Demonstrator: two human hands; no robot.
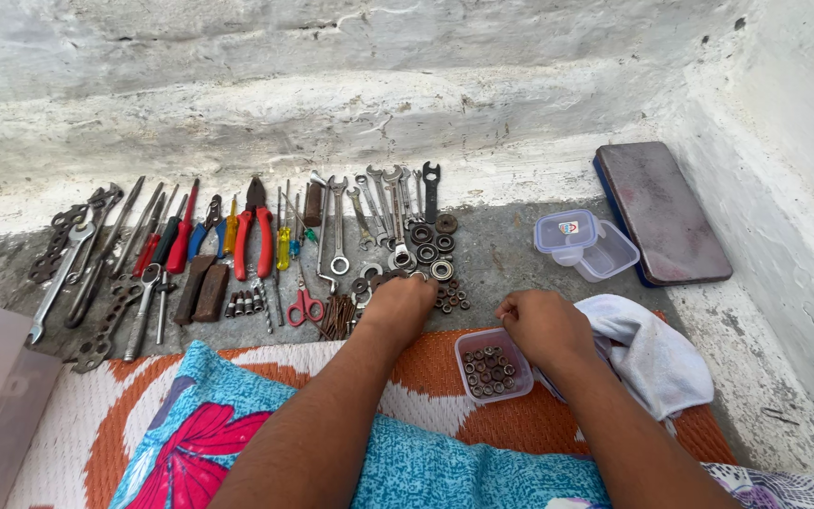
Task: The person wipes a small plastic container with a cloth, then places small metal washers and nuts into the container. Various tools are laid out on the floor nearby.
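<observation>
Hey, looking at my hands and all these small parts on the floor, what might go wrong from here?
1. The left hand sits among loose nuts and bearings; a nudge may scatter them.
2. The right hand grips the small nut-filled tub at its rim; it might tip.
3. The nails lie beside the left hand and may prick.

A row of hand tools lies across the floor point(520, 254) at left centre: wrenches point(77, 264) far left, pliers point(256, 236) to their right, spanners point(388, 198) further right. Bearings point(431, 247) sit below the spanners, the left hand point(399, 303) just beneath them. The right hand point(544, 325) rests beside a small tub of nuts point(492, 366) on the mat point(426, 372). An open container point(584, 243) and flat case point(661, 209) lie upper right.
</observation>
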